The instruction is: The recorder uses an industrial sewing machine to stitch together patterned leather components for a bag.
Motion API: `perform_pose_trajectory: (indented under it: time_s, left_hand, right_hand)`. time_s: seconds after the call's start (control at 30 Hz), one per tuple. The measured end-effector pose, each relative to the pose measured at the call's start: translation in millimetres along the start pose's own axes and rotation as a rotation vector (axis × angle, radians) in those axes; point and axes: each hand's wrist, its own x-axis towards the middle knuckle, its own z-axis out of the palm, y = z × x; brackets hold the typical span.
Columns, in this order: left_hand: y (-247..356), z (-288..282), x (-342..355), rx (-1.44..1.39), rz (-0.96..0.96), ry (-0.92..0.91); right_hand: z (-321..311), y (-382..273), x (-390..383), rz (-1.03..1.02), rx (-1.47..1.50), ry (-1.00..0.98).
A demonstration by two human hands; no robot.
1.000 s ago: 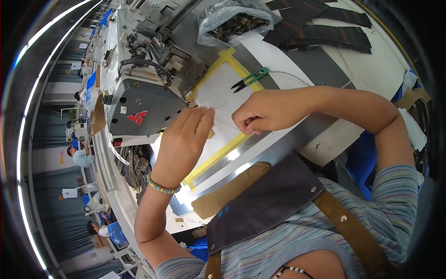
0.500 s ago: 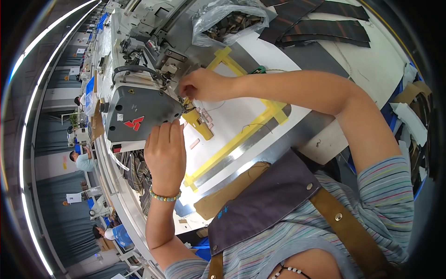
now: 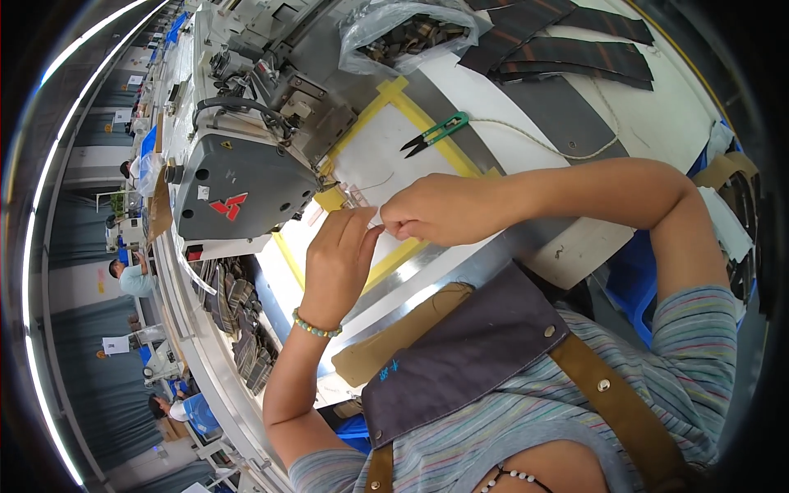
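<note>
My left hand (image 3: 335, 259) and my right hand (image 3: 448, 209) meet fingertip to fingertip over the white work surface (image 3: 366, 156), in front of the sewing machine (image 3: 246, 187). Both are closed in a pinch. A small white piece (image 3: 376, 218) shows between them; its kind is too small to tell, and the fingers hide most of it. Just beyond the left fingertips sit a yellow block (image 3: 329, 199) and several small pinkish pieces (image 3: 355, 195), partly covered by the hands. Farther right lie green-handled thread snips (image 3: 440, 132), tied to a cord.
Yellow tape (image 3: 394, 89) frames the white surface. A clear plastic bag of fabric pieces (image 3: 411, 37) stands at the back, with dark striped fabric strips (image 3: 567, 62) to its right. Plaid fabric pieces (image 3: 238, 316) pile up left, below the machine head. A brown card (image 3: 394, 333) lies near me.
My right hand has come from the machine's needle area toward me. My left hand has left the machine head's edge and moved right to meet it. The snips have come into full view.
</note>
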Motion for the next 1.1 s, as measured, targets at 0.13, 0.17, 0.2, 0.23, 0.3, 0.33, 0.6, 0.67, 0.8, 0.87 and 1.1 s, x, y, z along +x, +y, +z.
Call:
perform_pose_trajectory:
  time_s: [0.13, 0.17, 0.2, 0.23, 0.3, 0.33, 0.6, 0.67, 0.8, 0.87, 1.1]
  left_hand:
    - [5, 2, -11, -0.06, 0.079, 0.076]
    - [8, 2, -15, -0.058, 0.12, 0.059]
    - [13, 1, -21, -0.053, 0.158, 0.051]
    - [17, 1, -24, -0.044, 0.186, 0.025]
    - [20, 0, -30, -0.033, 0.171, 0.056]
    - [21, -1, -32, -0.021, 0.16, 0.06]
    - [15, -6, -29, 0.131, -0.016, 0.184]
    - [15, -7, -27, 0.167, -0.008, 0.213]
    - [17, -1, -18, -0.009, -0.026, 0.236]
    - [19, 4, -13, -0.126, -0.073, 0.2]
    - [23, 2, -6, -0.204, -0.165, 0.09]
  right_hand:
    - [0, -11, -13, -0.076, -0.059, -0.006]
    - [0, -12, -15, -0.092, -0.068, -0.071]
    - [-3, -11, -18, -0.101, -0.082, -0.117]
    - [-9, -7, -21, -0.058, -0.107, -0.212]
    - [-22, 5, -20, -0.087, -0.372, -0.134]
    - [-29, 14, -17, -0.158, -0.609, 0.046]
    - [-41, 57, -14, 0.046, -0.926, 0.284]
    - [-41, 53, -15, 0.147, -0.833, 0.247]
    - [-32, 32, -14, 0.214, 0.056, 0.268]
    - [-19, 17, -15, 0.292, 0.623, 0.156]
    - [3, -8, -16, 0.407, 0.363, -0.071]
